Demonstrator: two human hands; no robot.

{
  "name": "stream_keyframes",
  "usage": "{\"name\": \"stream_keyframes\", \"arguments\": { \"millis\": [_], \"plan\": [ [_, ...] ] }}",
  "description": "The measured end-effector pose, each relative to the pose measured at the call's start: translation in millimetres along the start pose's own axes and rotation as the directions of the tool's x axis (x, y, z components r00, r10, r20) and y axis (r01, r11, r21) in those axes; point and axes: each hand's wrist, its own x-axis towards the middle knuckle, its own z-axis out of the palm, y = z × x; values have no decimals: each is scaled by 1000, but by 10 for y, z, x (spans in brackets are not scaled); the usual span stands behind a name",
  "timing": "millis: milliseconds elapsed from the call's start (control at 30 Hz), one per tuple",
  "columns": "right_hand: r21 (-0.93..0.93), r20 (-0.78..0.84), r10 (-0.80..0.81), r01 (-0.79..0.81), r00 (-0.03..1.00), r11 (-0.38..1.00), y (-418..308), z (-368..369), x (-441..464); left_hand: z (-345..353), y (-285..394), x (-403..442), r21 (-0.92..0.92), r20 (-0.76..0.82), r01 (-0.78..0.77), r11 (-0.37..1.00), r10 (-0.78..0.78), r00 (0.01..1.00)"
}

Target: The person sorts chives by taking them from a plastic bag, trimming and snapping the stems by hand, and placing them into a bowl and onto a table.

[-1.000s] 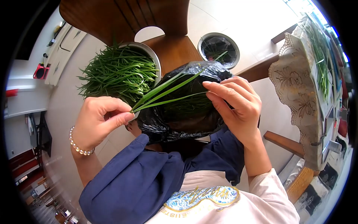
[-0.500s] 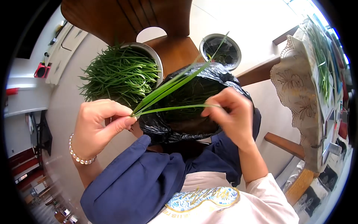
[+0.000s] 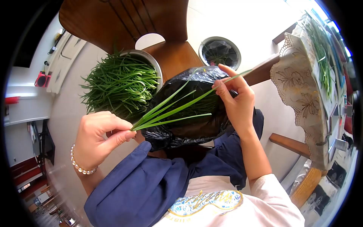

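Note:
My left hand (image 3: 99, 137), with a beaded bracelet on its wrist, pinches the lower ends of a few long garlic chives (image 3: 172, 111). Their green leaves fan out to the right over a black plastic bag (image 3: 206, 132). My right hand (image 3: 242, 104) is above the bag's right side, its thumb and fingers closing on the longest leaf close to its tip, which sticks out past the fingers. Inside the bag lie dark bits of greenery. A big heap of garlic chives (image 3: 119, 85) fills a metal basin (image 3: 158, 68) just beyond my left hand.
The basin rests on a wooden chair (image 3: 172, 53). Behind the bag, a round bin (image 3: 237, 56) with a dark liner stands on the floor. To the right is a table with a lace-edged cloth (image 3: 295, 83), with more long chives (image 3: 323, 60) on it.
My right hand has moved up and away from the lower leaf, to the tip of the longest one. The leaves have spread apart. My left hand keeps its pinch.

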Motion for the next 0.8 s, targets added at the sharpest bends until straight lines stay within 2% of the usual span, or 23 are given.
{"name": "stream_keyframes", "arguments": {
  "millis": [100, 167, 333, 433, 533, 567, 633, 700, 767, 800],
  "plan": [
    [-63, 69, -62, 66, 996, 996, -51, 11, 84, -7, 25, -14, 3, 15, 7, 1000, -7, 1000],
    [-41, 177, 7, 0, 984, 999, -80, 53, 113, -5, 31, -25, -6, -4, -2, 1000, 2, 1000],
    [-45, 181, 37, -29, 983, 999, -84, 129, 158, -30, -3, -54, -23, 2, -4, 1000, 4, 1000],
    [36, 201, -11, 4, 979, 999, -106, 142, 156, -62, -45, -72, -36, 2, 15, 999, -15, 1000],
    [-56, 241, -279, 300, 929, 952, -77, 141, 163, -79, -84, -85, -43, 5, 53, 998, -53, 999],
    [-56, 242, -281, 302, 929, 952, -55, 146, 161, -82, -94, -92, -45, 3, 75, 996, -75, 997],
    [-49, 136, -298, 307, 945, 950, 1, 151, 152, -99, -113, -98, -52, 3, 91, 995, -91, 996],
    [42, -1, -130, 130, 992, 991, -22, 110, 162, -111, -147, -106, -58, 5, 107, 993, -107, 994],
    [289, -91, 118, -87, 989, 954, -15, -13, 235, -100, -226, -123, -212, -31, 202, 956, -213, 977],
    [308, -157, 127, -73, 979, 949, -9, -45, 238, -103, -285, -124, -288, -30, 235, 928, -254, 967]
  ]
}}
